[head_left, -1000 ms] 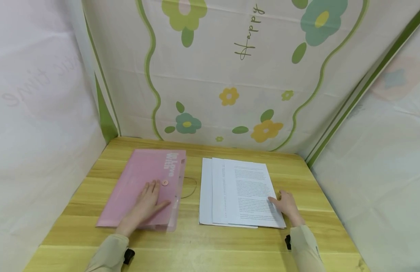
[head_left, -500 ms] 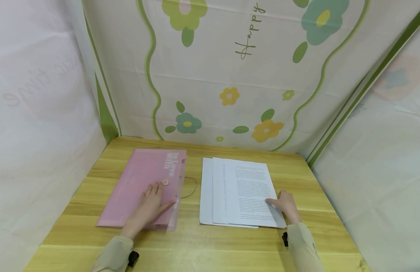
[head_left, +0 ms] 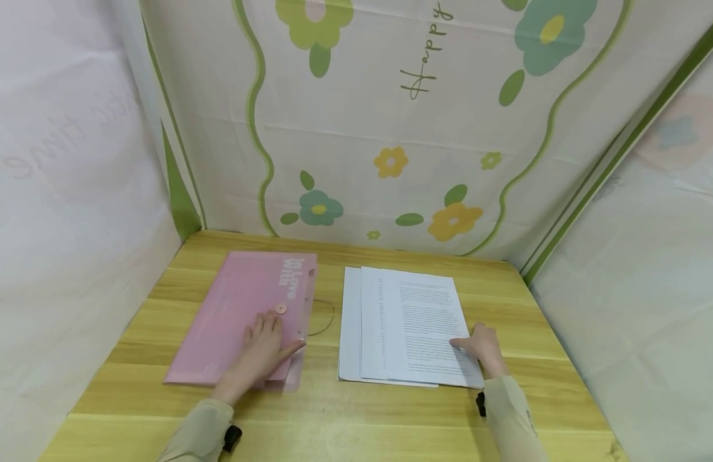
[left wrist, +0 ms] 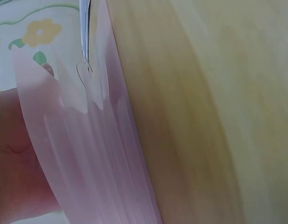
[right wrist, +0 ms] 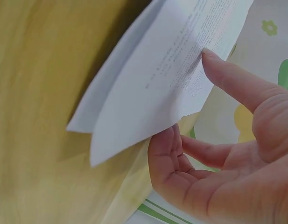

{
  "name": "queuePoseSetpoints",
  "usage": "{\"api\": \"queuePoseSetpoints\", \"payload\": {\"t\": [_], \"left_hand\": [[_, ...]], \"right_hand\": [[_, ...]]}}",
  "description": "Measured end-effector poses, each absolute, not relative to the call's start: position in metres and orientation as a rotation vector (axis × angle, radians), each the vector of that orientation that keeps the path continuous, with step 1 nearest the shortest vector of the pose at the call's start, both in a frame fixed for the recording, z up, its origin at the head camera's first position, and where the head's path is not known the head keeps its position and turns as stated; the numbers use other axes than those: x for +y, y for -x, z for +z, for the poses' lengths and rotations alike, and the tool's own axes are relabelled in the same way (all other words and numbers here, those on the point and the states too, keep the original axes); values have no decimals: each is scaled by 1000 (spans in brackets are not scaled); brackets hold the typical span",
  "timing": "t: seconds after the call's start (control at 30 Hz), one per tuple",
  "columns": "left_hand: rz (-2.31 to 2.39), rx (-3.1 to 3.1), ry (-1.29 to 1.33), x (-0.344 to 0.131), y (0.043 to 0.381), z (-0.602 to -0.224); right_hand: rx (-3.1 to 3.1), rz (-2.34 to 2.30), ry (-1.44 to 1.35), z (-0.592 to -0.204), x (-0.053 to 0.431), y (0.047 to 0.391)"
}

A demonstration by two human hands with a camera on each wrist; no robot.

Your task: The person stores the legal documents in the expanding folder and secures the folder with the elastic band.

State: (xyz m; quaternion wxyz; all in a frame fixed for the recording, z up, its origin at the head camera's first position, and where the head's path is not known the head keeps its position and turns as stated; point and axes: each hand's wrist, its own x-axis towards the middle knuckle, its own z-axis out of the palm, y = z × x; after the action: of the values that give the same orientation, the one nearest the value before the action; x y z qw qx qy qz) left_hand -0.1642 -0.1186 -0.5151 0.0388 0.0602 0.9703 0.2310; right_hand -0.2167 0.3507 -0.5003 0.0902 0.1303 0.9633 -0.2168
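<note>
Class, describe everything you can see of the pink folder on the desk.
The pink folder is a translucent plastic expanding file lying flat on the left of the wooden table. White lettering runs along its right flap, beside a round button clasp; a thin string loops onto the table. The left wrist view shows several layered pockets. The left hand rests on its near right corner, fingers on top.

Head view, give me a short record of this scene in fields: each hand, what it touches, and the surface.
left hand: rests on the pink folder, near its round button, thumb spread toward the flap edge
right hand: pinches the near right corner of the paper stack, thumb on top
folder: flat, left of the papers, apart from them
surface: wooden table
backdrop: flowered cloth
</note>
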Motion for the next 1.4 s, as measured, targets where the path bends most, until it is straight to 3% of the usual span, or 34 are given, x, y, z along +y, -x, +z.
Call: {"api": "queuePoseSetpoints", "payload": {"t": [1.4], "left_hand": [[639,2980,-129,-106,165,-506]], "right_hand": [[2797,-798,-354,-499,349,219]]}}
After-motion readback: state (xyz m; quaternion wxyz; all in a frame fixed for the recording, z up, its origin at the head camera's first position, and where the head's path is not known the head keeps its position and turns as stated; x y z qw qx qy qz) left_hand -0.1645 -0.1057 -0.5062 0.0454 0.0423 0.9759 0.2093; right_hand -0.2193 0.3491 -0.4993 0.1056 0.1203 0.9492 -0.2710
